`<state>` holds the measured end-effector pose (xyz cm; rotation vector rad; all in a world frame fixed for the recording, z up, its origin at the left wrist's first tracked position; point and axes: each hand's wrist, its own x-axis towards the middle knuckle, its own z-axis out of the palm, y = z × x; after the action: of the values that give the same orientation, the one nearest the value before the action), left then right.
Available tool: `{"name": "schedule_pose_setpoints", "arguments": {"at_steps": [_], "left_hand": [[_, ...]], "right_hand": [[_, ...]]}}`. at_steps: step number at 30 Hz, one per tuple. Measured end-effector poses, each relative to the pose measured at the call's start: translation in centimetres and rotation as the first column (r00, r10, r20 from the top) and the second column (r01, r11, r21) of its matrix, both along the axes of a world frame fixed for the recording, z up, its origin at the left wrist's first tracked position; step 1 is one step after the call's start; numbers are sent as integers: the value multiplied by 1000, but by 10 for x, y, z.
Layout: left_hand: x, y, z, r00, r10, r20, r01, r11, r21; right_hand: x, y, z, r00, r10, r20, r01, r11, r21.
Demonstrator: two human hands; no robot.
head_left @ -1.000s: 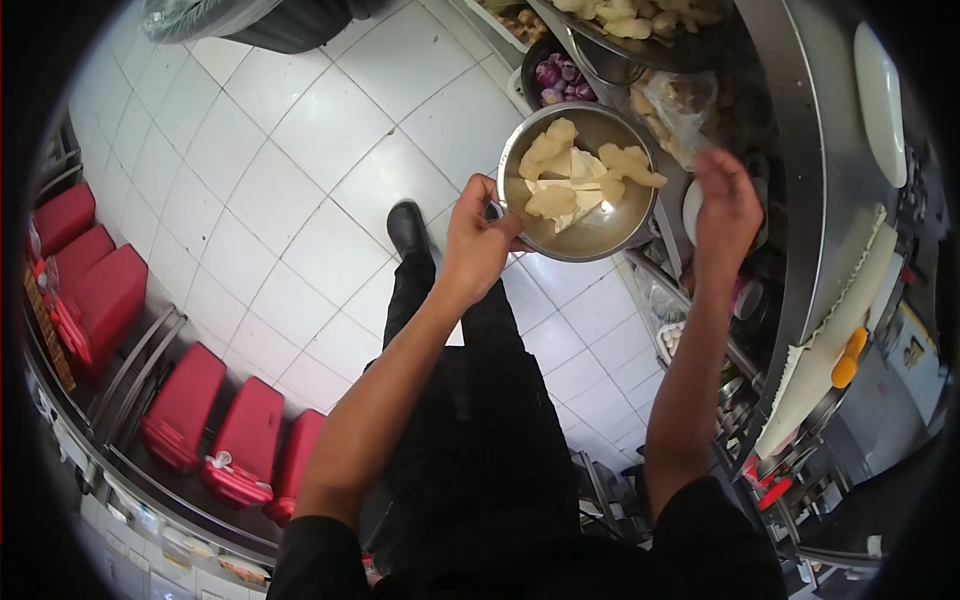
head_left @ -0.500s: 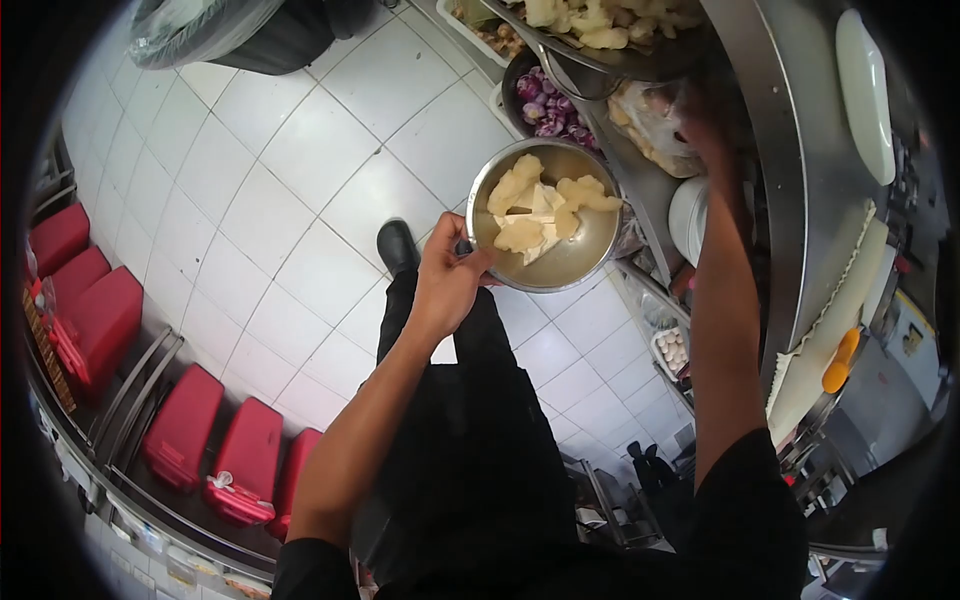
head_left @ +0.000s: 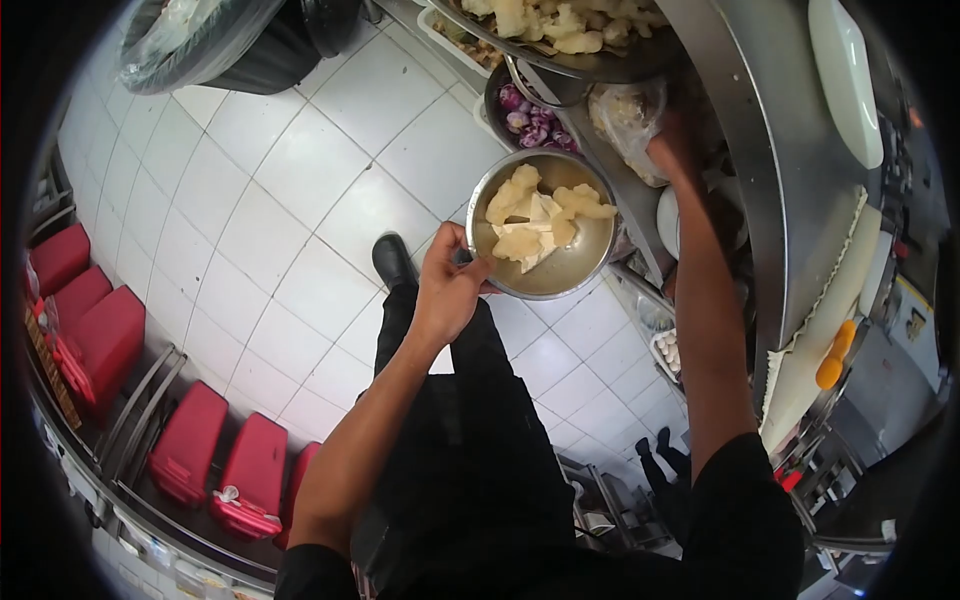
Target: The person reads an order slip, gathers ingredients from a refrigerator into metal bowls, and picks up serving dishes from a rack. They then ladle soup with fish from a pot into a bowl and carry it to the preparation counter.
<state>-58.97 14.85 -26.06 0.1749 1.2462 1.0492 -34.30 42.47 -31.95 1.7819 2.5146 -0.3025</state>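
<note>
My left hand (head_left: 452,285) grips the left rim of a metal bowl (head_left: 590,258), thumb over the edge. In the bowl lie several pale ginger pieces (head_left: 520,190) and some cream-white flat slabs (head_left: 540,228). My right hand (head_left: 672,148) reaches onto the shelf under the steel counter. It is closed at the edge of a clear plastic bag (head_left: 625,112) with pale yellowish contents. Its fingertips are partly hidden by the bag and shadow.
Above the bag stands a large metal pan (head_left: 590,68) heaped with ginger-like pieces. Purple onions (head_left: 535,122) fill a container beside it. A steel counter (head_left: 745,110) edges the right. Red bins (head_left: 190,440) line the lower left; a lined trash bin (head_left: 250,60) stands at upper left.
The view has shifted slightly, so the counter and shelf sit further left. My right hand remains at the plastic bag and shows more clearly. My left hand still holds the bowl.
</note>
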Motion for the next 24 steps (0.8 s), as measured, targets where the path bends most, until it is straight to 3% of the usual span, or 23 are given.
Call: {"name": "schedule_pose_setpoints", "arguments": {"at_steps": [3, 4, 6, 8, 9, 11, 13, 15, 17, 19, 23, 24], "left_hand": [[2, 0, -2, 1000, 10, 3, -11, 1000, 21], [3, 0, -1, 1000, 13, 9, -13, 1000, 20], [5, 1, -3, 999, 26, 23, -26, 999, 21], [10, 4, -5, 998, 42, 41, -43, 999, 26], [13, 6, -7, 997, 67, 22, -68, 997, 42], [23, 13, -15, 993, 118, -13, -117, 990, 77], [30, 21, -24, 992, 105, -69, -99, 991, 94], [36, 31, -25, 987, 133, -90, -122, 986, 117], [38, 36, -26, 986, 128, -108, -116, 986, 116], [41, 39, -26, 986, 123, -109, -110, 987, 118], [36, 40, -24, 993, 63, -98, -54, 995, 89], [34, 40, -23, 995, 28, -94, -22, 997, 69]], "right_hand": [[14, 10, -16, 974, 1, -227, 4, 1000, 22], [30, 16, -24, 965, 92, -246, -70, 993, 96], [79, 29, -47, 921, 340, -188, -277, 914, 296], [102, 29, -45, 912, 405, -68, -342, 840, 422], [112, 27, -42, 919, 367, -140, -284, 866, 411], [105, 14, -20, 884, 166, -436, -44, 960, 275], [92, 2, -2, 601, -138, -787, 203, 979, -17], [81, 0, 17, 275, -291, -916, 256, 941, -222], [70, -8, 36, 69, -357, -932, 209, 918, -336], [61, -20, 58, -34, -407, -913, 143, 902, -407], [27, -71, 92, 1, -578, -816, 66, 814, -577], [33, -84, 77, -13, -666, -745, 112, 740, -663]]}}
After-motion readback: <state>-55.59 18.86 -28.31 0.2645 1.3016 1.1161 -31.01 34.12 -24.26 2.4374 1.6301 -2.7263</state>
